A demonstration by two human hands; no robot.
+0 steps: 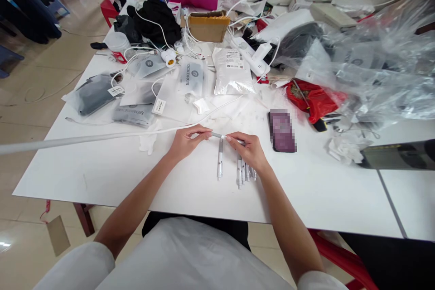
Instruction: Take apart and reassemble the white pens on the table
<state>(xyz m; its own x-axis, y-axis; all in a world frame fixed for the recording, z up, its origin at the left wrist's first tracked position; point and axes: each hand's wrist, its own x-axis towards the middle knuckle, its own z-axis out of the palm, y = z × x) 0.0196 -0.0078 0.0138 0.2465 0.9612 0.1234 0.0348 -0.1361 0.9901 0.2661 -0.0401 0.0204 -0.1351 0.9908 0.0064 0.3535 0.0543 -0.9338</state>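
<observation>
Over the white table, my left hand pinches the grey end of a pen, which lies level between both hands. At its other end, the fingers of my right hand are closed round the whitish part of the same pen. Just below the hands a single grey and white pen rests on the table, pointing toward me. Several similar pens lie side by side under and in front of my right hand, which hides some of them.
A phone lies right of my right hand. A white cable crosses the view at left. Farther back are plastic-bagged packages, a white parcel, a cardboard box and a red bag. A dark tube-like object juts in from the right.
</observation>
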